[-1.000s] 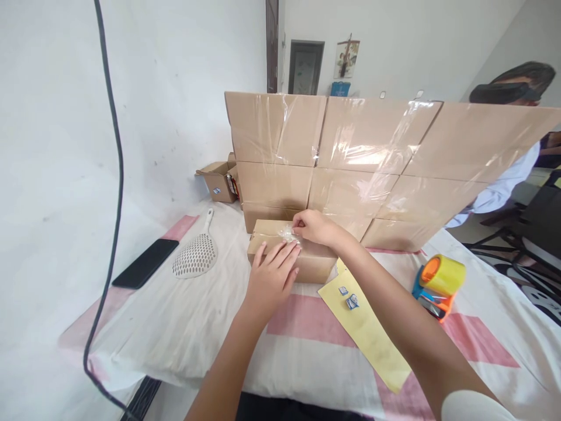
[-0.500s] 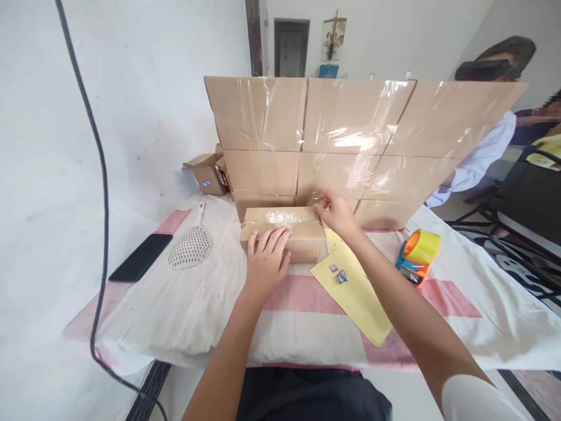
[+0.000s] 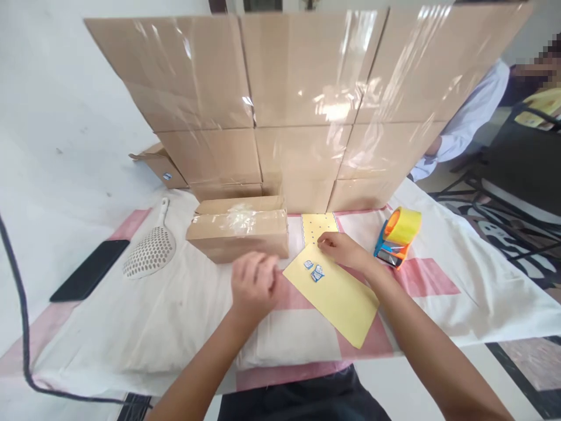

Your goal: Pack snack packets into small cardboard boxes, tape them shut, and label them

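My left hand is raised in front of the cardboard box, apart from it, its fingers bent inward and smeared by motion. The closed box has shiny clear tape over its top. At the far edge of a yellow sheet is my right hand, its fingers curled together; whatever they may hold is hidden. Two small blue-and-white stickers lie on the sheet, left of that hand. Behind it shows a strip of dotted yellow paper.
A tall panel of taped cardboard boxes stands behind. To the right is a tape dispenser; to the left are a white perforated skimmer and a black phone. A person's sleeve shows beyond the panel.
My left hand has come off the box towards me. My right hand has moved from the box's right end to the yellow sheet. The view has tilted down and turned right.
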Demonstrator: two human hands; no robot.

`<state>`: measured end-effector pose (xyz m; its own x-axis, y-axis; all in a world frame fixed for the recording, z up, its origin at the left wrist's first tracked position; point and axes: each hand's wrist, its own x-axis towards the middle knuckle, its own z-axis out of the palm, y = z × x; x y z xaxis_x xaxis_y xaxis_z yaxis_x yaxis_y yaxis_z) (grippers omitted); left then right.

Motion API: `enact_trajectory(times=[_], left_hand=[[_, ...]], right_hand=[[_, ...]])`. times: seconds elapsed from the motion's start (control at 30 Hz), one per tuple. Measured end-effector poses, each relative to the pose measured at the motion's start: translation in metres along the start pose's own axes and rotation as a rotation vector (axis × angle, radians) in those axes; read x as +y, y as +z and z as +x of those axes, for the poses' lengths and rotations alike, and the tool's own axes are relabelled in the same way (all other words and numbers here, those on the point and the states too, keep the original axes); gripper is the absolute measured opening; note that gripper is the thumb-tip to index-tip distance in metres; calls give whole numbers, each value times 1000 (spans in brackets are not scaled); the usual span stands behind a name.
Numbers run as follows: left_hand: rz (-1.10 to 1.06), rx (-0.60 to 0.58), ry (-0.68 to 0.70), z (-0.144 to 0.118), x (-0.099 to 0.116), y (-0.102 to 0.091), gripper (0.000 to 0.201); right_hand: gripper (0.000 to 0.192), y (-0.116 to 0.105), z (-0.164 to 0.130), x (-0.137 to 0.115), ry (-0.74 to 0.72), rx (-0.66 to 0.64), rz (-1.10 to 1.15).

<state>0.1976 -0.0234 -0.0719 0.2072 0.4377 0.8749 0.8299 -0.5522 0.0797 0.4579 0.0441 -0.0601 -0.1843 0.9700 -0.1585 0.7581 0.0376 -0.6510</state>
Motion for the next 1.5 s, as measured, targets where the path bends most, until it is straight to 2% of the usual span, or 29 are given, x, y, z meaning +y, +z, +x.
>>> enact_trajectory(times=[0.07, 0.13, 0.2, 0.27, 0.33, 0.43, 0.57, 0.73, 0.8, 0.87, 0.93, 1.03, 1.2, 1.3, 1.37, 1.4, 1.5], left_hand=[[-179, -321, 99, -2, 16, 9, 16], [-341, -662, 84, 6, 25, 21, 23], [-477, -923, 51, 18, 26, 35, 27], [-570, -1090, 38, 29, 26, 49, 19], [-628, -1171, 12, 35, 26, 59, 12], [-757, -1170, -167, 32, 27, 62, 10], [-960, -1074, -411, 25, 26, 55, 9], [-980, -909, -553, 28, 19, 51, 21], [-974, -874, -563, 30, 18, 50, 24], [-963, -839, -554, 31, 18, 50, 27], [-917, -802, -526, 32, 19, 48, 30], [-805, -750, -460, 33, 21, 45, 30], [-748, -757, -388, 33, 23, 41, 26], [-751, -741, -389, 33, 23, 41, 27], [-765, -734, -385, 33, 23, 41, 29], [-770, -731, -383, 33, 23, 41, 29], [-764, -732, -390, 34, 23, 41, 29]], right_hand=[[22, 4, -8, -4, -32, 0, -24], [25, 7, -15, -8, -37, 11, -55], [27, 9, -19, -10, -32, 21, -94], [30, 11, -19, -12, -13, 30, -118], [31, 11, -19, -12, 10, 36, -118], [30, 9, -19, -11, 14, 38, -79], [26, 7, -22, -12, -66, 89, -10], [22, 3, -29, -19, -456, 157, 211], [17, 2, -33, -21, -594, 145, 246], [8, 2, -36, -22, -658, 140, 200], [9, 3, -36, -21, -642, 157, 136], [13, 7, -35, -20, -535, 166, 112], [16, 6, -34, -22, -413, 135, 129], [17, 3, -35, -22, -441, 100, 184], [9, 2, -37, -21, -480, 82, 180], [3, 3, -37, -20, -507, 82, 161], [5, 6, -37, -19, -604, 118, 117]])
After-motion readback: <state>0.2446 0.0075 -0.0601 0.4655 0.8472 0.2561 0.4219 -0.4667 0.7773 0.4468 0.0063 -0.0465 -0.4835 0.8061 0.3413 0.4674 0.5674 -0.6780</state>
